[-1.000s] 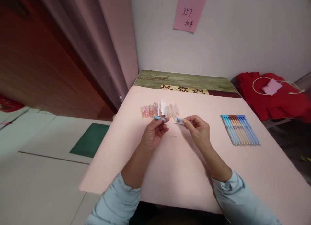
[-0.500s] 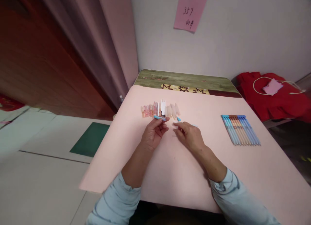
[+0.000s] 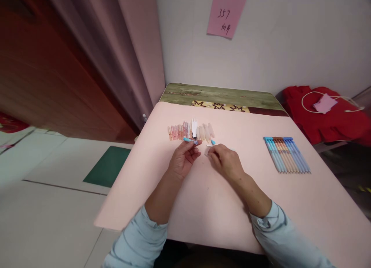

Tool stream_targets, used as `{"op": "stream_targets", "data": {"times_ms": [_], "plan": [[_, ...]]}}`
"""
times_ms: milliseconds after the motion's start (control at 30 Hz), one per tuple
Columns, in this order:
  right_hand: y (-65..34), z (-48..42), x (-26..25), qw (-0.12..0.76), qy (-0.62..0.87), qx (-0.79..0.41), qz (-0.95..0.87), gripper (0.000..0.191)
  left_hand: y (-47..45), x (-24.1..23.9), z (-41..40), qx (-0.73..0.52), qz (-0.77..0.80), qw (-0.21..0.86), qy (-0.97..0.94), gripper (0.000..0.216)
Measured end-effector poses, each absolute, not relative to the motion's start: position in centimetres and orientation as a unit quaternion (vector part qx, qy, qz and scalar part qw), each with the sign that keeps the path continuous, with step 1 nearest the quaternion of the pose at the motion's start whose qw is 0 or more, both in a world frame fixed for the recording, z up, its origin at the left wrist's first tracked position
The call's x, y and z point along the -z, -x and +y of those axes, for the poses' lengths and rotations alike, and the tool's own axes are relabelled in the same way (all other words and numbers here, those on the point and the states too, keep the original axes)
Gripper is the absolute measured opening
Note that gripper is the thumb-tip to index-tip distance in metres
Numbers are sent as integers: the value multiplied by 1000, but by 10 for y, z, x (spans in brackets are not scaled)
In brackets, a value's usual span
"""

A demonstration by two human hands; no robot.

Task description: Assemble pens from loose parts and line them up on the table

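Note:
A short light-blue pen barrel [image 3: 190, 141] is pinched between the thumb and fingers of my left hand [image 3: 185, 158], above the pink table cover. Opposite it, my right hand [image 3: 227, 158] has its thumb and index finger pressed together on a small pale piece too faint to name. By those fingertips shows a thin white tip, and just beyond them lies a small blue pen part [image 3: 213, 142]. Behind both hands is a row of pink clear tubes [image 3: 176, 132], white pen refills [image 3: 194, 127] and pale translucent grips [image 3: 206, 131].
To the right, several pens [image 3: 286, 155] in blue and brown lie side by side. Red cloth [image 3: 333, 123] with a white cord is beyond the table's right edge. A pink note [image 3: 227, 15] hangs on the wall; a curtain [image 3: 136, 40] hangs at the left.
My right fingers have curled in slightly, and a small pale piece now shows at their tips. My left hand with the blue barrel has hardly moved.

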State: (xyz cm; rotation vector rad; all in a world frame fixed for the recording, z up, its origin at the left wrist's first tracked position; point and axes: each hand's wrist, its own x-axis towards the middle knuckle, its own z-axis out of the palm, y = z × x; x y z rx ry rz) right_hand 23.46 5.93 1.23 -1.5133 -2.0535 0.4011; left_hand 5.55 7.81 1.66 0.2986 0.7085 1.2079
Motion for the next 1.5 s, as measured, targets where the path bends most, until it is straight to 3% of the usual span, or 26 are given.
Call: {"op": "stream_targets", "data": {"times_ms": [233, 333, 733, 967, 1133, 1367, 1500], "plan": [[-233, 65, -9, 466, 554, -466, -508, 27, -55, -15, 79, -553, 327, 753, -141, 11], [-230, 67, -9, 516, 509, -536, -432, 34, -55, -14, 79, -555, 324, 753, -143, 11], [-225, 63, -15, 517, 459, -591, -415, 36, -58, -18, 76, -538, 329, 759, -162, 14], [-225, 62, -16, 516, 456, -592, -419, 47, -59, -17, 76, -537, 332, 759, -162, 16], [-236, 64, -18, 470, 485, -554, -487, 37, -56, -15, 77, -546, 331, 754, -154, 14], [-256, 61, -19, 238, 515, -421, -708, 8, -53, -14, 81, -564, 337, 742, -135, 11], [-251, 61, -18, 219, 539, -348, -735, 11, -54, -15, 80, -562, 333, 745, -136, 9]]}}
